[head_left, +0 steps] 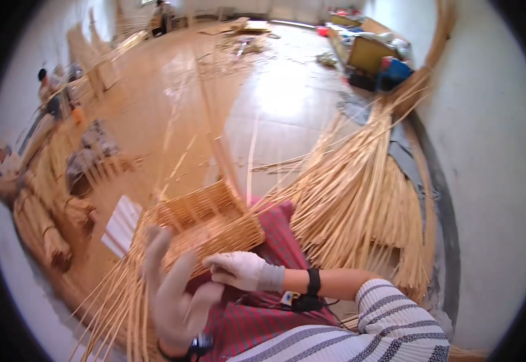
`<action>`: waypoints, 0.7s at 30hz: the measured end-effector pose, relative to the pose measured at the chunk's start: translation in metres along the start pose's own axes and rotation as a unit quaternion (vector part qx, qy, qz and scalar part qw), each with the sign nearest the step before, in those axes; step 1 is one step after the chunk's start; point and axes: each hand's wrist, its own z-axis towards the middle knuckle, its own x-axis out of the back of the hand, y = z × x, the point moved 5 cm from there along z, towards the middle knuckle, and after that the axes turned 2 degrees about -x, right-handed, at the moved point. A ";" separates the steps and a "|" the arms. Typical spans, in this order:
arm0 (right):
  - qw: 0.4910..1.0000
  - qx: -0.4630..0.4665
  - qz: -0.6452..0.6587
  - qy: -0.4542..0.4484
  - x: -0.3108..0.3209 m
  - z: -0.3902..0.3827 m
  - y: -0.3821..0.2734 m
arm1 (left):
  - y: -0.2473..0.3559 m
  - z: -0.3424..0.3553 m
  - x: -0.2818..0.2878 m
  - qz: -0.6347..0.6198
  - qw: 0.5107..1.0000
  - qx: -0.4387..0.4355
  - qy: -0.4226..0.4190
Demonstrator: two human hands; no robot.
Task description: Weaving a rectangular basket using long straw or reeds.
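A rectangular woven wicker basket (230,238) sits at my lap, with loose strands sticking out from its left side and corners. My left hand (178,292), in a pale glove and smeared by motion, is raised near the basket's near left corner with fingers spread, holding nothing I can see. My right hand (236,269), in a white glove, is at the near wall of the basket with its fingers curled closed. What lies between those fingers is hidden. A red checked cloth (245,320) covers my lap under the basket.
A large fanned bundle of wicker strands (359,199) lies to the right. More tied bundles (42,232) rest at the left, near a white sheet (121,226). Boxes with a blue container (394,73) stand by the right wall. Another person (48,90) is at the far left.
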 end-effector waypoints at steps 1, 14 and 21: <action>0.998 -0.046 -0.043 -0.017 0.015 -0.017 0.004 | 0.004 0.011 0.033 -0.024 0.997 0.004 0.074; 0.983 -0.153 -0.097 0.042 0.074 -0.127 0.039 | 0.026 0.077 0.110 -0.526 0.797 -0.145 0.258; 0.988 -0.084 -0.124 0.027 0.084 -0.105 0.028 | 0.025 0.078 0.112 -0.566 0.762 -0.139 0.282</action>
